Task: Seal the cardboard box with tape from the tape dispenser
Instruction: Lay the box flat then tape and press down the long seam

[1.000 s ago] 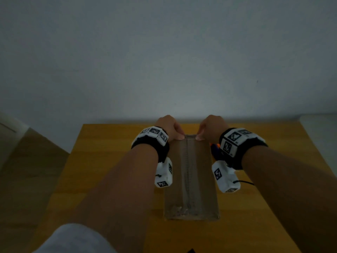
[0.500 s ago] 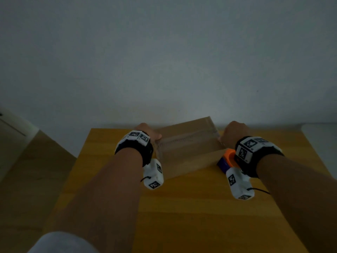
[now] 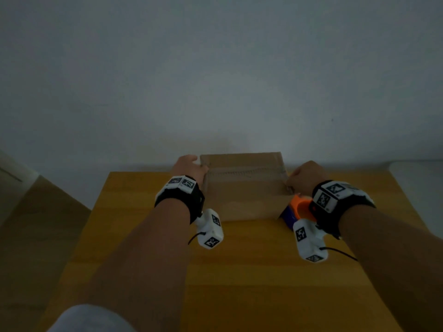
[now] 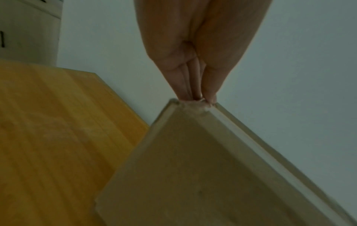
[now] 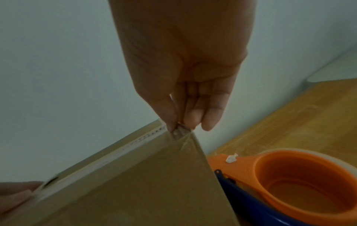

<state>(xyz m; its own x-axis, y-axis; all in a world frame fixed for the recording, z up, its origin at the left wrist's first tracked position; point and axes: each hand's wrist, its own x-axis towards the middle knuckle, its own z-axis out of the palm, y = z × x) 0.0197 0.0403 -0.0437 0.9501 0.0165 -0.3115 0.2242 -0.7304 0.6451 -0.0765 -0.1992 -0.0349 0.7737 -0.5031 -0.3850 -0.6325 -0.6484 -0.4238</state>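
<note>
Dim plain room, possibly home: wooden table (image 3: pixel 239 283), bare white wall (image 3: pixel 215 80), pale cabinet (image 4: pixel 29 30).

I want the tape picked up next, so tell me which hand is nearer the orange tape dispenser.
Right. The right hand pinches the brown cardboard box at its right end, just above the orange tape dispenser; the left hand grips the box's far left end.

All three views were dim and underexposed, with a cool grey-green cast on the wall (image 3: pixel 215 68) and only the yellow surface (image 3: pixel 239 271) and the orange tape dispenser (image 5: pixel 289 183) keeping strong colour. In the head view the forearms were dark and the edges bent by the wide lens. Both wrist views were soft: the cardboard box (image 4: pixel 203 175) was blurred up close, and fine grain sat over the wall.
</note>
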